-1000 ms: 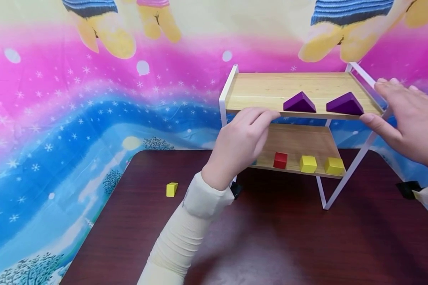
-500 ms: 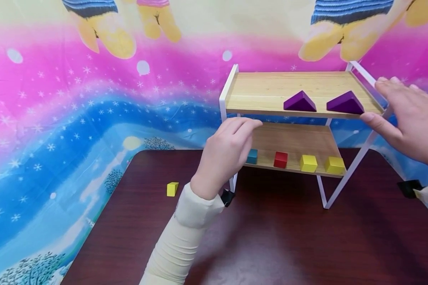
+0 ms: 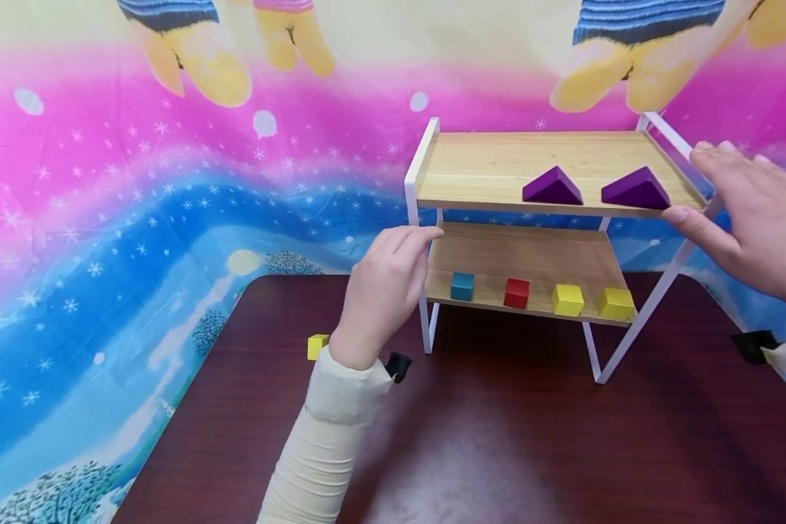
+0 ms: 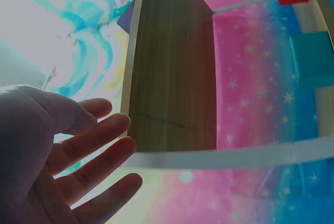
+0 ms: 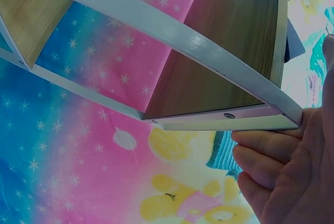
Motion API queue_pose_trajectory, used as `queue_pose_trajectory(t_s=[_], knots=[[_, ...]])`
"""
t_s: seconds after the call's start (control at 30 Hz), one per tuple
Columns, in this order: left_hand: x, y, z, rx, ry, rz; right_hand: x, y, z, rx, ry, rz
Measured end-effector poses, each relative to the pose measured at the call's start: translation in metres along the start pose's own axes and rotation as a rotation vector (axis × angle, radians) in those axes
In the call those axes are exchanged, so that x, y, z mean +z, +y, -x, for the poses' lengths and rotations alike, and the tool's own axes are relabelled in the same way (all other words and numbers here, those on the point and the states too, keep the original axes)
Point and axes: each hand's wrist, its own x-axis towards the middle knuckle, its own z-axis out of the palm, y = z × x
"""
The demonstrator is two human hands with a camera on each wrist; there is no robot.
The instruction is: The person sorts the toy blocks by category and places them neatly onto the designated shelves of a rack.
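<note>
My left hand [image 3: 386,284] hovers in front of the left legs of a two-tier shelf [image 3: 537,164], its fingers loosely bent with nothing between them. In the left wrist view the fingers [image 4: 99,156] spread near the upper board's edge. Flat against the shelf's upper right corner lies my right hand [image 3: 756,218], fingers extended along the white metal frame [image 5: 203,46]. Two purple triangular blocks [image 3: 553,186] stand on the top board. Along the lower board's front edge sit a blue cube [image 3: 461,286], a red cube [image 3: 516,293] and two yellow cubes [image 3: 568,300].
A small yellow block [image 3: 316,346] lies on the dark wooden table [image 3: 485,437], left of the shelf and partly behind the left wrist. A printed cloth backdrop [image 3: 236,182] hangs behind the table.
My left hand has drawn away left and down from the top board's front edge, bringing the blue cube fully into view. The right hand stays at the shelf's corner.
</note>
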Motion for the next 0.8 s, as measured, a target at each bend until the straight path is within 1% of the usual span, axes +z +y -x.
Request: queue_pose_trajectory(t_s=[0.17, 0.3, 0.43, 0.8], knots=[[-0.001, -0.011, 0.005, -0.025, 0.027, 0.000, 0.000, 0.000, 0.001, -0.007, 0.002, -0.004], [-0.002, -0.020, 0.009, -0.048, 0.032, -0.008, 0.000, -0.001, 0.001, -0.003, 0.002, -0.003], [-0.003, -0.029, 0.015, -0.085, 0.035, -0.013, 0.000, 0.000, 0.000, 0.001, -0.001, 0.000], [0.001, -0.050, 0.029, -0.188, 0.003, -0.015, 0.002, 0.004, -0.001, 0.017, -0.001, 0.000]])
